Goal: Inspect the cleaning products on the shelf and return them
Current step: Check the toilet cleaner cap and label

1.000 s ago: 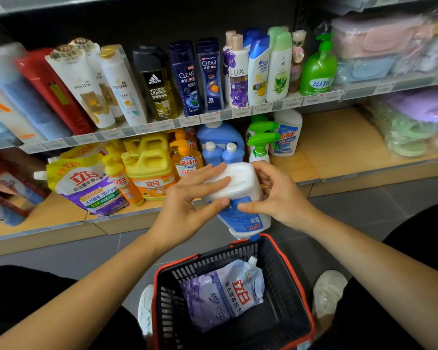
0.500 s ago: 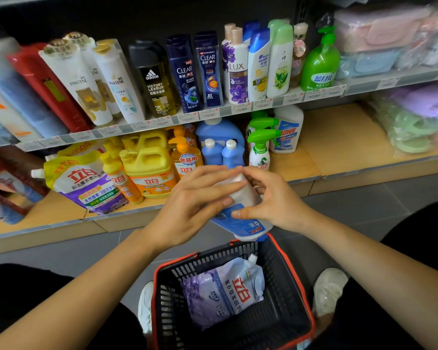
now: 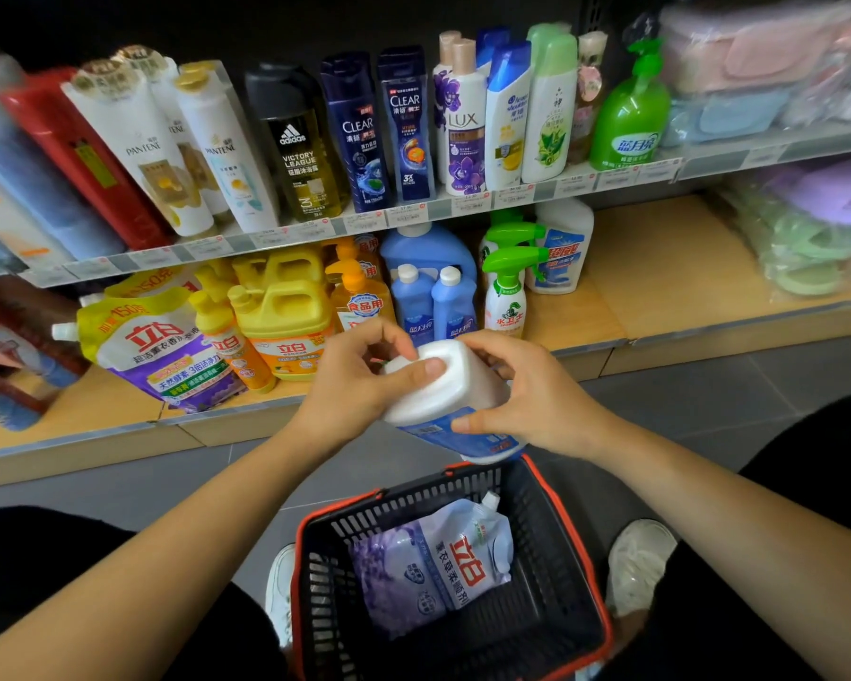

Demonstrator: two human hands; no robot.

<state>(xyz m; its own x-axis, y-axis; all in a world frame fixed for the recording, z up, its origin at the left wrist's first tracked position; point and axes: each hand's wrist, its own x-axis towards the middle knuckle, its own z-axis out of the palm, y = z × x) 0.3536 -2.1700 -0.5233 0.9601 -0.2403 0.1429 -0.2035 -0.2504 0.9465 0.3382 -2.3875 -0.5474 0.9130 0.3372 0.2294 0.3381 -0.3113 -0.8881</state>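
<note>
Since a second ago the left hand (image 3: 350, 380) has slid off the front of the white bottle (image 3: 467, 385), so its base now faces the camera. Inspection looks under way. The bottle is off the shelf (image 3: 659, 267) and held tilted just above the basket (image 3: 413, 501), where a pouch (image 3: 438, 562) lies; returning it is still to do. The left thumb presses the base, fingers curled behind. The right hand (image 3: 526, 390) wraps its fingers round the side, thumb on the label (image 3: 467, 435).
</note>
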